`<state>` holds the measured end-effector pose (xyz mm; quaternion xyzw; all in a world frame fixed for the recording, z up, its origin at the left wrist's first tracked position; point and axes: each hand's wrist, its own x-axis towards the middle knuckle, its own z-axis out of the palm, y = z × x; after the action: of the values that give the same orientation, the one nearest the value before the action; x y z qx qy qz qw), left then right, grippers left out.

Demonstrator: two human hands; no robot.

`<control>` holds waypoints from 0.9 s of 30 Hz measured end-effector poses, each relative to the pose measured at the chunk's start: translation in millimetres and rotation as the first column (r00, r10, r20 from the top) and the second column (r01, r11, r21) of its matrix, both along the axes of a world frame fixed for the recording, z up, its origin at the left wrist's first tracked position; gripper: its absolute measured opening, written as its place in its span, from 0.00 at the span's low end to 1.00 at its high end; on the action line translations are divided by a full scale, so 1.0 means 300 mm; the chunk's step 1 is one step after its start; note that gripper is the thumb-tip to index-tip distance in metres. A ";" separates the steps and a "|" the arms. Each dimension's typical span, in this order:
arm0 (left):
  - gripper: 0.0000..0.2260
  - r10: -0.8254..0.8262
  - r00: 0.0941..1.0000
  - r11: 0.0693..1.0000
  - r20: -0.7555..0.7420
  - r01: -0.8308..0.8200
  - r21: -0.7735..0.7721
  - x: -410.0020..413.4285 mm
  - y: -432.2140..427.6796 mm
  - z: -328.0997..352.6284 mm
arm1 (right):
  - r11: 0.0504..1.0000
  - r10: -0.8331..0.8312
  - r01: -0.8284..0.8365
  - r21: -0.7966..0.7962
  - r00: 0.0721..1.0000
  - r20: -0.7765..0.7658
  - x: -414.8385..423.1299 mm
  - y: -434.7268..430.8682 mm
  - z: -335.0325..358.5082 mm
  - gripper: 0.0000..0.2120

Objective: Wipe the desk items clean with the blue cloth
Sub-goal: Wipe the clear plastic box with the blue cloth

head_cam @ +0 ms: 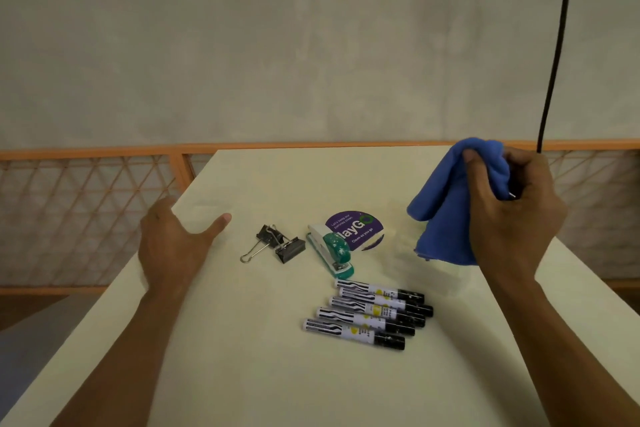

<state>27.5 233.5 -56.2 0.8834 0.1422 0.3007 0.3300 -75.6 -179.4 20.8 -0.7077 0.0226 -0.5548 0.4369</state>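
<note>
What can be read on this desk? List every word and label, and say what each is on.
"layGO": large letters on the round purple sticker, start hidden behind the stapler.
"Clean as you go": small, same sticker, lower edge.
"Let's keep our pantries clean": tiny, sticker top; reading uncertain.
Five markers: label print too blurred to read.

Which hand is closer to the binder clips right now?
Left. The left hand is open just left of the binder clips; the right hand grips the blue cloth far to their right, beyond the stapler.
</note>
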 end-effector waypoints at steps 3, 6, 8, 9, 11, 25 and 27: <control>0.38 -0.154 0.987 0.987 0.051 0.156 -0.031 -0.026 -0.075 0.024 | 0.999 -0.026 0.025 0.022 0.999 0.037 0.001 -0.026 0.011 0.11; 0.31 -0.370 0.926 0.926 0.074 0.374 -0.056 -0.076 -0.181 0.050 | 0.997 -0.044 0.041 0.068 0.998 0.048 0.003 -0.057 0.018 0.16; 0.28 -0.490 0.868 0.869 0.077 0.493 -0.036 -0.116 -0.261 0.066 | 0.996 -0.048 0.044 0.081 0.998 0.045 0.002 -0.076 0.021 0.17; 0.28 -0.538 0.839 0.841 0.073 0.541 -0.017 -0.137 -0.301 0.075 | 0.996 -0.051 0.048 0.081 0.998 0.041 0.001 -0.083 0.021 0.17; 0.27 -0.621 0.781 0.783 0.068 0.622 0.004 -0.173 -0.374 0.091 | 0.995 -0.066 0.063 0.079 0.997 0.029 0.000 -0.100 0.023 0.16; 0.41 -0.780 0.408 0.342 -0.475 0.913 0.222 -0.132 -0.746 0.182 | 0.960 -0.198 0.204 0.191 0.979 -0.047 0.007 -0.213 0.010 0.18; 0.43 -0.771 0.366 0.300 -0.522 0.931 0.209 -0.109 -0.791 0.184 | 0.951 -0.207 0.213 0.226 0.977 -0.047 0.010 -0.226 0.012 0.20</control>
<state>-5.1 -3.9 -0.9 0.9039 -0.3830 -0.0506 0.1835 -72.7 -247.4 24.4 -0.6521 0.1668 -0.5837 0.4542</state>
